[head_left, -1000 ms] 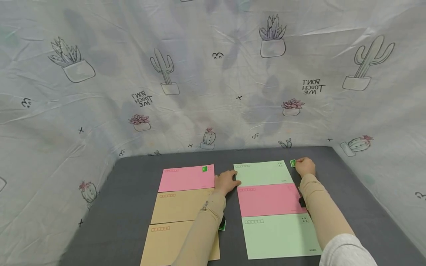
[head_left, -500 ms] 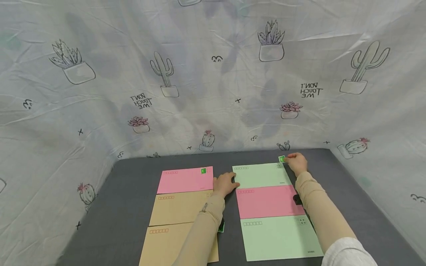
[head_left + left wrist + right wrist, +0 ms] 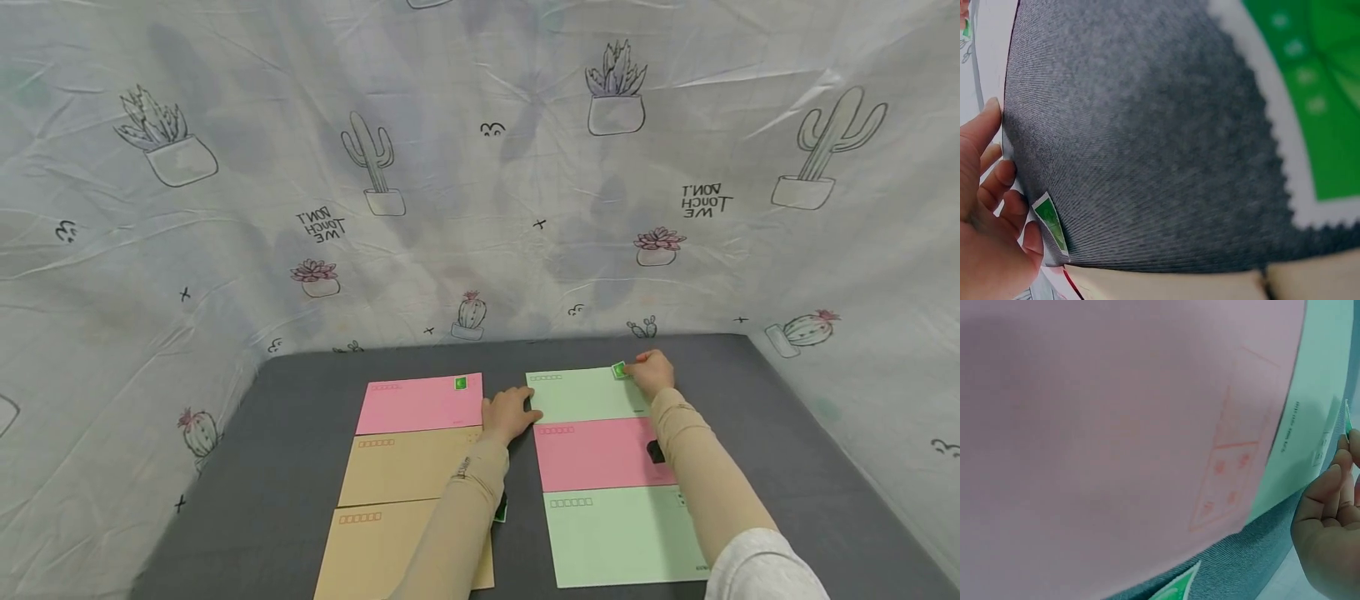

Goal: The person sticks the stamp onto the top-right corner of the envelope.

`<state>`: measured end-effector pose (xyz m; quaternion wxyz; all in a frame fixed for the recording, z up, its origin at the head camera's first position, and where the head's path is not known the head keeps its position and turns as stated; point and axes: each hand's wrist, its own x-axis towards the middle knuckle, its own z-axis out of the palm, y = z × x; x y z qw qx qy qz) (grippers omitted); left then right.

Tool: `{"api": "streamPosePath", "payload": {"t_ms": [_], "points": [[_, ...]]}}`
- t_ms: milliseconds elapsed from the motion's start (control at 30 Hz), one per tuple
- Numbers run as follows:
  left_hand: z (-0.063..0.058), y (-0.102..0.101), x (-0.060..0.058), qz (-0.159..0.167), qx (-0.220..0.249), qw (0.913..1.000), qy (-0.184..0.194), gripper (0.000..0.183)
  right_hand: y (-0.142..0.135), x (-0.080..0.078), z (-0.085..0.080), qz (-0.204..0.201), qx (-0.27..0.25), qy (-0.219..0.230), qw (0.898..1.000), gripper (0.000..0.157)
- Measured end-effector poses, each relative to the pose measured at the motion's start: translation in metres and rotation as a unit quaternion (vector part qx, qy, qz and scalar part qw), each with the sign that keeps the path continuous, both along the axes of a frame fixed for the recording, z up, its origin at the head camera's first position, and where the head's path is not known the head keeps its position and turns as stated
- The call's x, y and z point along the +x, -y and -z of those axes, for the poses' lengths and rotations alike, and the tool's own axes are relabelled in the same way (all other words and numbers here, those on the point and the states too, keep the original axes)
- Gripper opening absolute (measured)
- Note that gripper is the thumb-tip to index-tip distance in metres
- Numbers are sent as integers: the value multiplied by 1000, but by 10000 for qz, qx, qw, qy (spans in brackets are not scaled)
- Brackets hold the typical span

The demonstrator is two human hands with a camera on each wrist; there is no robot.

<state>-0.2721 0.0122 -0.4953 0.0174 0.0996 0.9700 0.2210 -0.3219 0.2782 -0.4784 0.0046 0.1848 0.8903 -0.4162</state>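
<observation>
My right hand [image 3: 652,372] pinches a small green postage stamp [image 3: 618,370] over the upper right corner of the far light-green envelope [image 3: 570,395]. The right wrist view shows that stamp [image 3: 1347,420] upright between thumb and fingertips; whether it touches the paper I cannot tell. My left hand [image 3: 506,414] rests at the same envelope's left edge, thumb and fingers spread and touching it. In the left wrist view, a loose stamp [image 3: 1051,222] lies on the grey cloth near the left hand [image 3: 991,212]. A larger-looking stamp [image 3: 1335,94] sits close to that camera.
Below the far envelope lie a pink envelope [image 3: 600,454] and another light-green one [image 3: 622,537]. The left column has a stamped pink envelope [image 3: 420,406] above two tan envelopes [image 3: 408,467]. Another stamp [image 3: 1175,587] lies beside the right column. A patterned curtain [image 3: 480,167] stands behind.
The right hand has carried the stamp leftward from beyond the far green envelope's right side to over its upper right corner. The left hand has stayed at the envelope's left edge.
</observation>
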Motion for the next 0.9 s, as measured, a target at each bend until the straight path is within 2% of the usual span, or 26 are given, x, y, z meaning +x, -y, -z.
{"api": "streamPosePath", "payload": {"t_ms": [267,400,433,533,633,667,900], "points": [[-4,0,5,-28,-157,9999,-29,45,3,1,6,-3,429,-40,9991,35],[1,1,1,12,-45,10000,-47,45,6,3,7,-8,428,36,9991,35],[9,1,-4,55,-68,9997,-210,45,7,4,6,-16,430,64,9991,35],[11,2,-5,85,-81,9996,-240,45,12,8,1,-11,418,166,9990,35],[9,2,-3,51,-119,9997,-209,45,15,10,-3,11,508,204,9985,34],[1,2,1,3,-96,9999,-57,45,16,10,-4,23,564,208,9982,33],[-6,-1,7,-57,-285,9995,-110,44,16,1,3,-133,1078,205,9939,28]]}}
